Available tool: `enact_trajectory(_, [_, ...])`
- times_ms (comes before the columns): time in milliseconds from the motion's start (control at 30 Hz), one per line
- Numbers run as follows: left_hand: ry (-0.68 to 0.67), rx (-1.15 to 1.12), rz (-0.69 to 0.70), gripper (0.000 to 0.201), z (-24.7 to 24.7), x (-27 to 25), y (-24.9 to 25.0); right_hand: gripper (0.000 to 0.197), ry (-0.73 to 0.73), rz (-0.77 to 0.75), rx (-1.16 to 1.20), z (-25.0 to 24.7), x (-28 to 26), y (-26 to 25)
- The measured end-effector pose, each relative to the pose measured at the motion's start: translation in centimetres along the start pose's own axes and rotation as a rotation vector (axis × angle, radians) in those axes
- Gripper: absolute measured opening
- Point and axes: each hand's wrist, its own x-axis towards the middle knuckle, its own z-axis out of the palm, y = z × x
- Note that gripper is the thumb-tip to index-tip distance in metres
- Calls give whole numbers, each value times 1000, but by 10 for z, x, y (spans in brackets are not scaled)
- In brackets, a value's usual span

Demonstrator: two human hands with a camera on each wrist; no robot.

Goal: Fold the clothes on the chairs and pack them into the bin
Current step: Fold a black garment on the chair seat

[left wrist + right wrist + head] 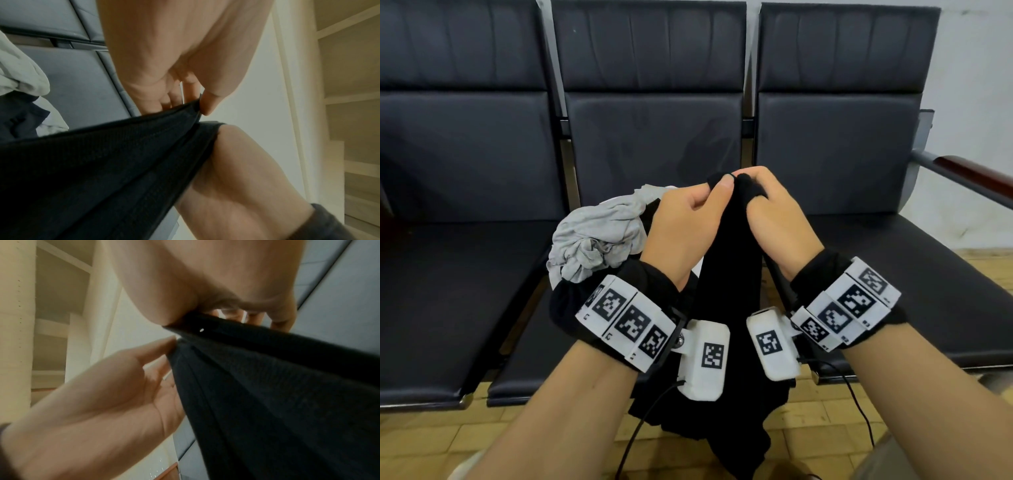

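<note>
Both hands hold one black garment [729, 274] up in front of the middle chair; it hangs down past the wrists toward the floor. My left hand [688, 222] pinches its top edge between thumb and fingers, and my right hand [770, 212] grips the same edge right beside it. In the left wrist view the thumb presses the black cloth [102, 162] hem against the fingers [176, 95]. The right wrist view shows the black cloth [287, 386] bunched under my right thumb. A crumpled grey garment [599, 236] lies on the middle seat, behind my left wrist. No bin is in view.
Three dark padded chairs stand in a row: left seat [448, 291], middle backrest [654, 144], right seat [893, 274]. A metal armrest with a wooden top [969, 174] bounds the right end. Wooden floor [448, 442] lies below. Cables [859, 404] trail from the wrist cameras.
</note>
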Motion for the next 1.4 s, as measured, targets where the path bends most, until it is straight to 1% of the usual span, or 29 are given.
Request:
enact_trajectory(67, [-63, -12, -39, 64, 4, -1, 1, 24, -3, -10, -4, 2, -1, 1])
enact_trajectory(100, [-105, -23, -52, 63, 5, -2, 2, 29, -5, -16, -20, 3, -2, 1])
enact_trajectory(167, [-171, -58, -74, 49, 7, -8, 5, 38, -5, -49, -85, 4, -3, 4])
enact_trajectory(267, [-233, -93, -85, 35, 11, -15, 6, 42, 14, -107, -232, 5, -3, 9])
enact_trajectory(333, [-220, -96, -73, 28, 10, -16, 4, 48, 44, -141, -333, 7, -3, 13])
enact_trajectory(367, [-196, -89, -70, 28, 10, -15, 2, 50, 56, -156, -362, 9, -3, 14])
enact_trajectory(467, [-140, 6, -47, 37, 10, -15, -1, 54, 40, -203, -411, 12, -6, 15])
enact_trajectory(533, [-81, 107, -36, 43, 10, -14, -4, 61, -16, -244, -459, 12, -8, 15])
enact_trajectory(600, [-38, 157, -42, 48, 6, -11, -6, 71, -140, -259, -490, 10, -9, 14])
enact_trajectory(667, [-53, 113, -76, 53, -1, -7, -9, 82, -311, -231, -493, 5, -8, 11])
enact_trajectory(700, [-91, 74, -92, 53, -5, -6, -8, 85, -364, -211, -482, 1, -7, 9])
enact_trajectory(767, [-194, 7, -94, 49, -12, -8, -1, 83, -367, -182, -407, -11, -2, 6])
enact_trajectory(833, [-281, -8, -70, 48, -16, -11, 7, 78, -337, -163, -272, -22, 3, 6])
enact_trajectory(867, [-308, 1, -46, 47, -17, -11, 9, 74, -350, -156, -188, -28, 6, 7])
enact_trajectory(933, [-314, 58, 12, 43, -19, -10, 13, 59, -433, -159, -30, -38, 8, 12])
enact_trajectory(1000, [-318, 139, 55, 41, -21, -10, 16, 47, -510, -174, 41, -43, 7, 16])
enact_trajectory(1067, [-332, 157, 74, 41, -22, -13, 20, 36, -487, -232, -6, -43, 7, 16])
enact_trajectory(1200, [-300, 40, 27, 38, -21, -18, 24, 16, -298, -470, -198, -40, 9, 4])
enact_trajectory(1300, [-323, 17, -13, 37, -21, -20, 23, 15, -160, -593, -349, -43, 12, -8])
enact_trajectory(1400, [-388, 158, -21, 31, -24, -22, 16, 11, -58, -629, -430, -49, 15, -21])
